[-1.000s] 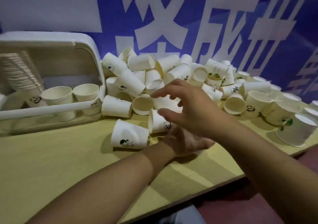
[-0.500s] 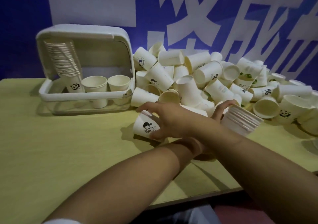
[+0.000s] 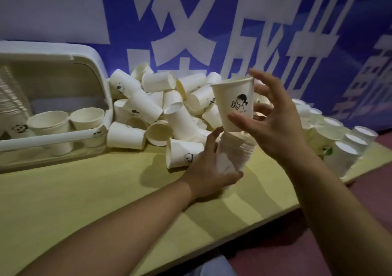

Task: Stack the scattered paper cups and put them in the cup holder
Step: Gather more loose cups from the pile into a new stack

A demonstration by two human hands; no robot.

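My right hand (image 3: 273, 125) holds a single white paper cup (image 3: 234, 104) with a black figure print, upright, thumb low on its side and fingers spread behind it. Its base sits just over the mouth of a nested stack of cups (image 3: 234, 154) that my left hand (image 3: 209, 169) grips from the left side. A heap of loose white cups (image 3: 161, 110) lies on the yellow table (image 3: 84, 195) behind my hands. The white cup holder (image 3: 63, 136) stands at the left with its lid up, holding a tall stack and two short stacks.
More cups stand upright along the right end of the table (image 3: 347, 140). One cup (image 3: 182, 156) lies on its side just left of my left hand. The table's front edge runs diagonally below my arms. A blue banner with white lettering (image 3: 191, 21) backs the table.
My right hand picked the figure-print cup off the table and lifted it over the stack. My left hand turned the stack from lying tilted to nearly upright.
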